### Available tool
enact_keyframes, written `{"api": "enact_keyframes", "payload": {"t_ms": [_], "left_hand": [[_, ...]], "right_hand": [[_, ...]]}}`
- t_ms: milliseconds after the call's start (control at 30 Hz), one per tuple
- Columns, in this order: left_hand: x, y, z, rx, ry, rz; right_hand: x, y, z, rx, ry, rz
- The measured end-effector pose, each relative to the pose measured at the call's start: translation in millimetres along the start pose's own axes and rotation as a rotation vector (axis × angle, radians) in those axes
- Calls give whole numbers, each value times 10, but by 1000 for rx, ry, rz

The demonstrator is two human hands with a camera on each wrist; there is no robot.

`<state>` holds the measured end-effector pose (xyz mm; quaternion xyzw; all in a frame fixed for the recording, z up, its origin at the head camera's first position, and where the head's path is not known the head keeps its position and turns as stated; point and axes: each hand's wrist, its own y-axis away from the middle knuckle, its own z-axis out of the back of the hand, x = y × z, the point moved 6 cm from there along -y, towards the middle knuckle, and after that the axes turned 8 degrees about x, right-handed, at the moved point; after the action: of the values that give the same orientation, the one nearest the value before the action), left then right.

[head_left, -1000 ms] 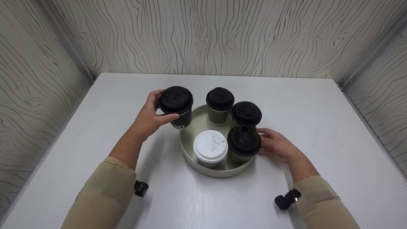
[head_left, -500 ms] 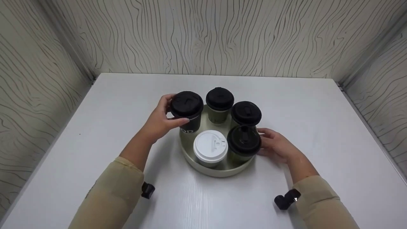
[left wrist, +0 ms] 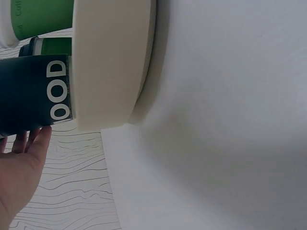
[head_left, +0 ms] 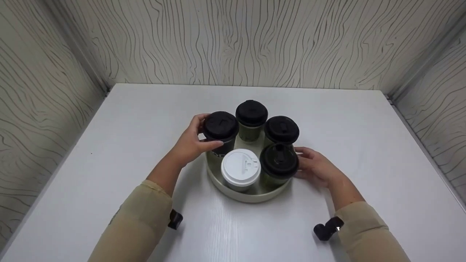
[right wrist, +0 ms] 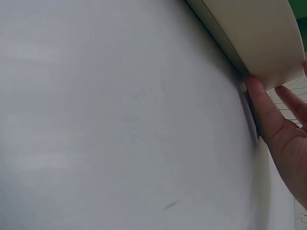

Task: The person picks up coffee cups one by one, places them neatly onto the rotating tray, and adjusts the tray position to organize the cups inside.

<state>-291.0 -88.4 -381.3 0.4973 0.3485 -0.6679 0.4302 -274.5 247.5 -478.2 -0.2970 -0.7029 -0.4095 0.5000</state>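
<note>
My left hand (head_left: 193, 142) grips a dark paper coffee cup (head_left: 220, 127) with a black lid, thumb across its front. The cup stands upright over the left part of a round, pale green tray (head_left: 251, 198). In the left wrist view white letters show on the cup (left wrist: 29, 96), its base right at the tray's rim (left wrist: 112, 62). My right hand (head_left: 316, 169) rests its fingers against the tray's right side; in the right wrist view the thumb (right wrist: 259, 93) touches the outer wall. A white-lidded cup (head_left: 240, 167) stands at the tray's front.
Three more black-lidded cups stand in the tray: one at the back (head_left: 251, 114), one at the right (head_left: 282, 130) and one at the front right (head_left: 279, 162). The white table (head_left: 145, 109) meets a wood-patterned wall (head_left: 233, 43) behind.
The left hand has carried the dark cup to the right and toward me, from the tray's left edge to over the tray beside the white-lidded cup. The right hand has stayed put.
</note>
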Motion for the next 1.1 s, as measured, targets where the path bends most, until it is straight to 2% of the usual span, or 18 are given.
{"api": "enact_keyframes", "payload": {"t_ms": [333, 1100], "left_hand": [[129, -26, -38, 15, -9, 18], [289, -75, -111, 50, -44, 40]], "right_hand": [[-13, 11, 2, -43, 12, -21], [-24, 2, -3, -27, -22, 6]]}}
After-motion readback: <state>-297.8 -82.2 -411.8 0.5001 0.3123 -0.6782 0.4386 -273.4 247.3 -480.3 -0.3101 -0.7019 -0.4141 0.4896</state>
